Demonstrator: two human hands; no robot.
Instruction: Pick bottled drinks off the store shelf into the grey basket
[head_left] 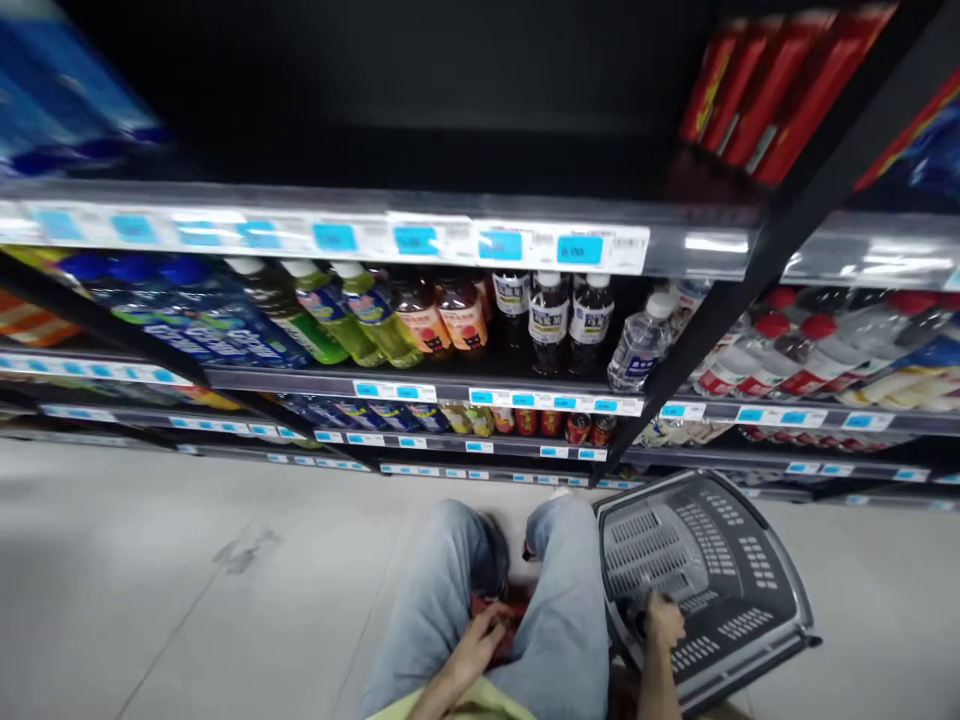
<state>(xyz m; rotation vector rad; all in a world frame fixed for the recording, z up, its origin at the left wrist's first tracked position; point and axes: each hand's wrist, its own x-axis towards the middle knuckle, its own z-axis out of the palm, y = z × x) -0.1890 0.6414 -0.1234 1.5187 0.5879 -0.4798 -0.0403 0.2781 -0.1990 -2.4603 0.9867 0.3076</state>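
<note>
My left hand is between my knees, fingers bent against a red object. My hand and legs partly cover this object, so its kind is unclear. On the right, my right hand is closed around the dark handle of a grey and black shopping basket. The basket stands tilted on the floor beside my right leg, and its slotted inside shows no goods. Ahead are drink bottles on a shelf, among them dark bottles with white labels and a clear water bottle.
Black shelving with a label rail runs across the front. Red packages lie at the upper right, blue ones at the upper left. Cans line a lower shelf. Pale floor tiles lie to the left.
</note>
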